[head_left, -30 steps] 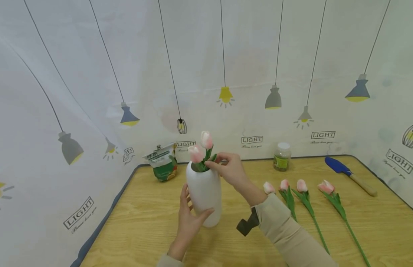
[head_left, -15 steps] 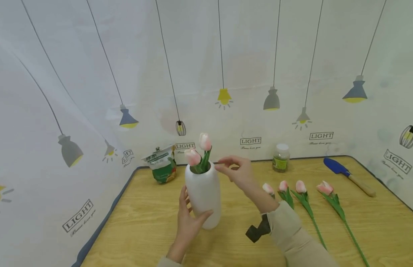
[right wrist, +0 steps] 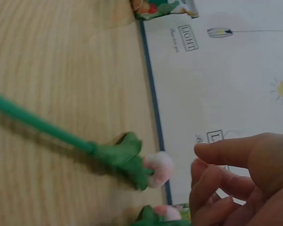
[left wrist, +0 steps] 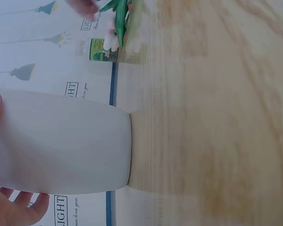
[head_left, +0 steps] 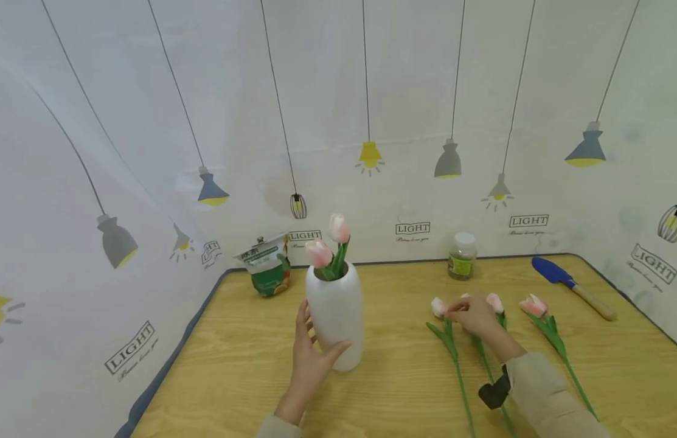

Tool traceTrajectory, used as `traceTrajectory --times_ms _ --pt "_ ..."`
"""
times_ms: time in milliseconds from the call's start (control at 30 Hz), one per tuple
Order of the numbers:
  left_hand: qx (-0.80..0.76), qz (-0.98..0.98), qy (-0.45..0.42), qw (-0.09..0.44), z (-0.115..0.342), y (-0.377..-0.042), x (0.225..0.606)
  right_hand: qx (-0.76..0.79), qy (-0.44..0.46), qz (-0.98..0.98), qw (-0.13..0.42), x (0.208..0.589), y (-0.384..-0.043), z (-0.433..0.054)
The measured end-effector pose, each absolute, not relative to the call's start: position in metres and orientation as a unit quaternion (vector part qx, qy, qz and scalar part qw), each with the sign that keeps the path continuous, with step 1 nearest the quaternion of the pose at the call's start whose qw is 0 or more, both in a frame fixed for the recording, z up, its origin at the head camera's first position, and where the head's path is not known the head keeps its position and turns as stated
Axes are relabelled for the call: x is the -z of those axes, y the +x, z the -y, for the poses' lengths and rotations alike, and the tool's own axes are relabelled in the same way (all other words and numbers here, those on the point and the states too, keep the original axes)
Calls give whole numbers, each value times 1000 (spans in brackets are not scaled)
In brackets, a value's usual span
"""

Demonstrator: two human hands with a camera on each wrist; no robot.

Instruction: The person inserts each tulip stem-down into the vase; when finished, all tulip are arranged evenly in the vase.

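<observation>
The left hand (head_left: pixel 314 360) grips the vase (head_left: pixel 336 310) on the counter (head_left: pixel 234 383), seemingly to steady it and two tulips (head_left: pixel 319 253) inside, while the right hand (head_left: pixel 480 319), thumb and forefinger apart, hovers by loose tulips (head_left: pixel 534 306) likely spaced for easy reach.

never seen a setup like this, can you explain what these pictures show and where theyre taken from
There is no machine here: a person wears one camera on the head, giving the wide view, and one on each wrist, giving the two turned close-ups. The bare left hand holds a tall, rounded white vase with two pink and white tulips in it. The bare right hand is over some of four loose green-stemmed tulips on the wooden table; it appears to hold nothing. Also on the table are a clear jar with a white lid, a blue trowel with a wooden handle and a green and white packet.
</observation>
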State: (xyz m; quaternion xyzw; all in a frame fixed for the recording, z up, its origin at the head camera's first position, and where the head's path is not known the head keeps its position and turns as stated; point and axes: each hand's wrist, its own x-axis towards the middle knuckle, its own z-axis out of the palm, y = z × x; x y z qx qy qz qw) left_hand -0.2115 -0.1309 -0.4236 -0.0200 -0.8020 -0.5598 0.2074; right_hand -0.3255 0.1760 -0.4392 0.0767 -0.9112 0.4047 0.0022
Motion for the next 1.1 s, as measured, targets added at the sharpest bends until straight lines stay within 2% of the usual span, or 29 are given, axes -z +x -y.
traceTrajectory --times_ms 67,300,667,1100 --pt "560 802 -20 207 131 -212 424 -380 100 919 -17 450 -323 -185" --pt "559 803 -21 207 131 -212 423 -432 146 878 -149 462 -315 -192" --pt "557 803 -22 211 131 -213 425 -370 119 901 -193 456 -306 -182" --pt "553 804 -28 219 136 -226 446 -390 84 901 -170 463 -297 -171"
